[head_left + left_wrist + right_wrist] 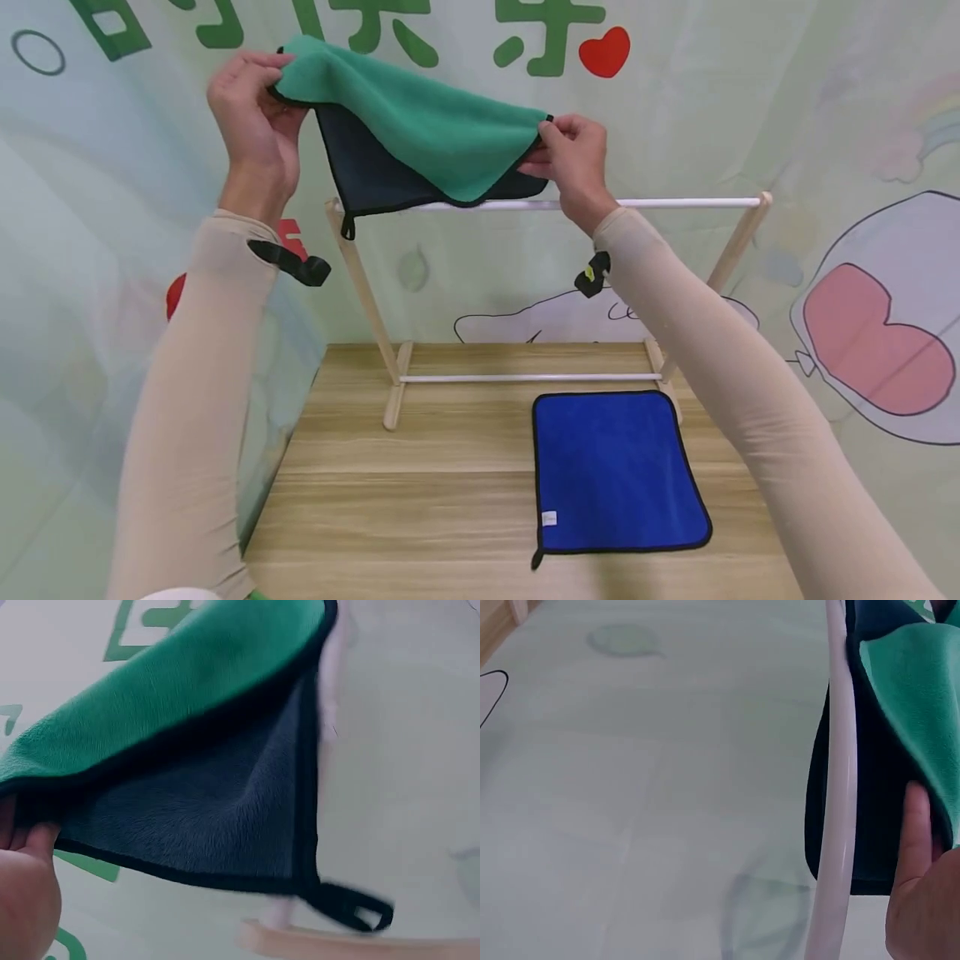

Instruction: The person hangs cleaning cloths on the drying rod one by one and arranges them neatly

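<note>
A green cloth with a dark grey underside and black trim is held up above the white top rail of a wooden drying rack. My left hand pinches its left corner, raised higher. My right hand pinches the right corner just above the rail. The cloth's lower fold hangs down over the rail's left part. In the left wrist view the dark underside and a hanging loop show. In the right wrist view the cloth lies against the rail.
A blue cloth with black trim lies flat on the wooden table, in front of the rack's right foot. The rack's lower crossbar runs near the table's back edge. A printed backdrop hangs close behind.
</note>
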Available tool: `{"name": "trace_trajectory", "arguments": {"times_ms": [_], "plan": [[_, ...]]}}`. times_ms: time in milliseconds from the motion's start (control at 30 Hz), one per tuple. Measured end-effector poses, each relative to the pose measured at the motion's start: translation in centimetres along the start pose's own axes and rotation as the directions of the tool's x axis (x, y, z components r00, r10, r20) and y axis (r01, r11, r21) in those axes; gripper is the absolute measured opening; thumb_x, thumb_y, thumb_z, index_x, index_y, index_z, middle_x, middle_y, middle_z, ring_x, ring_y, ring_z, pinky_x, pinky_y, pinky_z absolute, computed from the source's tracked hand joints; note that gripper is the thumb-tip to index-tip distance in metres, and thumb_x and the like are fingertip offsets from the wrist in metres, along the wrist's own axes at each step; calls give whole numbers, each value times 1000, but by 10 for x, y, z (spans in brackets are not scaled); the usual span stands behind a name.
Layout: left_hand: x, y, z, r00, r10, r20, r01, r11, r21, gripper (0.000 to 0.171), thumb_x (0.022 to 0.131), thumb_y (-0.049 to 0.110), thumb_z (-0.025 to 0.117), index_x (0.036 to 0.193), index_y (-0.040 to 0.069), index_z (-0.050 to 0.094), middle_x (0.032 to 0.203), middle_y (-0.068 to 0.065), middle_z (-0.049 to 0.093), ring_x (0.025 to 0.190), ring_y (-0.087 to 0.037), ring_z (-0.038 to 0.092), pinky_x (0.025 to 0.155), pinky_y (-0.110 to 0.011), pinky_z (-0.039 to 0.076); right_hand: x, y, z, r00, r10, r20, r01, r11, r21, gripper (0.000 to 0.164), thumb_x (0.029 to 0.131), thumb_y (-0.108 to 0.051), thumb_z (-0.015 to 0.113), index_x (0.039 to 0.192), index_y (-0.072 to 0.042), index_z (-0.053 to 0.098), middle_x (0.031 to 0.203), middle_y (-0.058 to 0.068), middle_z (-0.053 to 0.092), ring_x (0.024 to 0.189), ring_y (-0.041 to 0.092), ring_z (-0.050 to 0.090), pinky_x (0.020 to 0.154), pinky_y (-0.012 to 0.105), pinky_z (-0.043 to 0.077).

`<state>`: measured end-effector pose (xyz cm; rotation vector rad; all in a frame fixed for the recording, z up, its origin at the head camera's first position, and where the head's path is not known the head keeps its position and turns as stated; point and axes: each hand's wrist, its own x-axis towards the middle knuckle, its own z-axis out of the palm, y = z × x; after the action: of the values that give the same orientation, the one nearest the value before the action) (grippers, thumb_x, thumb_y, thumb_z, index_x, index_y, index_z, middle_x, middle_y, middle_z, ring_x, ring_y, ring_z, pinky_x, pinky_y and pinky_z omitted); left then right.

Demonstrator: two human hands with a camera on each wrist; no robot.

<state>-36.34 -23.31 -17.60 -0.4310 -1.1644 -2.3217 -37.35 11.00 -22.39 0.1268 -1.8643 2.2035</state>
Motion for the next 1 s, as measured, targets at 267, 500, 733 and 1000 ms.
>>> {"name": "trace_trajectory", "arguments": {"times_ms": [267, 500, 733, 1000], "plan": [[-15, -16, -18, 995, -99, 0, 99, 993, 68, 21, 105, 1, 59, 100, -14, 73, 97, -19, 70, 87, -31, 74, 91, -34, 63, -2, 2, -7, 998, 70, 2, -70, 997, -25, 11, 114, -15, 63, 114, -4, 67, 97, 11, 66, 70, 21, 68, 67, 26, 65], [-37, -24, -34, 978, -203, 47, 194, 969, 150, 22, 99, 7, 84, 94, -13, 76, 99, -16, 71, 78, -26, 73, 80, -31, 67, -3, 3, -10, 997, 80, 12, -79, 992, -99, 12, 114, -14, 62, 115, -3, 68, 97, 9, 66, 71, 19, 68, 66, 25, 64], [-64, -25, -53, 938, -334, 91, 308, 925, 225, 27, 99, 4, 82, 123, -7, 77, 96, -15, 78, 82, -23, 77, 81, -30, 67, -10, 5, -15, 999, 17, 36, -6, 964, -267, 17, 113, -21, 64, 118, -5, 69, 107, 7, 66, 85, 21, 72, 83, 29, 66], [-88, -32, -71, 916, -392, 86, 338, 869, 361, 43, 103, 8, 77, 143, 0, 64, 85, -9, 79, 82, -18, 78, 83, -28, 66, -17, 9, -19, 998, -18, 53, 37, 917, -397, 19, 112, -22, 64, 115, -5, 72, 98, 5, 65, 77, 17, 65, 70, 24, 63]]}}
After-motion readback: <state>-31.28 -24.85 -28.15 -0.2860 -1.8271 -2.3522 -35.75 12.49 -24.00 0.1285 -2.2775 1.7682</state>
